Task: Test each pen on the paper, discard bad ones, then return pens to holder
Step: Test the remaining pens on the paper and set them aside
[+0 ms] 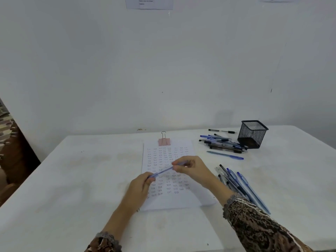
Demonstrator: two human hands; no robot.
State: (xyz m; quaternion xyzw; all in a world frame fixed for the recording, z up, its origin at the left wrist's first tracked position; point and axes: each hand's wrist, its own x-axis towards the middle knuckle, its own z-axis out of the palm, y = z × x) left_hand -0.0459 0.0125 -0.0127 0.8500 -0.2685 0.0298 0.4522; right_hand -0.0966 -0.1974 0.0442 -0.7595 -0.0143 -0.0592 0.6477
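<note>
A blue pen (164,170) is held level above the paper (169,199), one end in each hand. My left hand (139,188) pinches its lower left end; my right hand (190,167) grips its upper right end. The white sheet is covered with rows of small "Test" marks and has a pink binder clip (164,141) at its top. A black mesh pen holder (252,134) stands at the back right and looks empty. Several pens (222,143) lie heaped to its left, and one blue pen (225,155) lies apart in front of them.
Another group of several pens (241,186) lies to the right of the paper, partly under my right forearm. The white table (72,179) meets a white wall at the back. Its left edge drops off beside a patterned brown surface (11,142).
</note>
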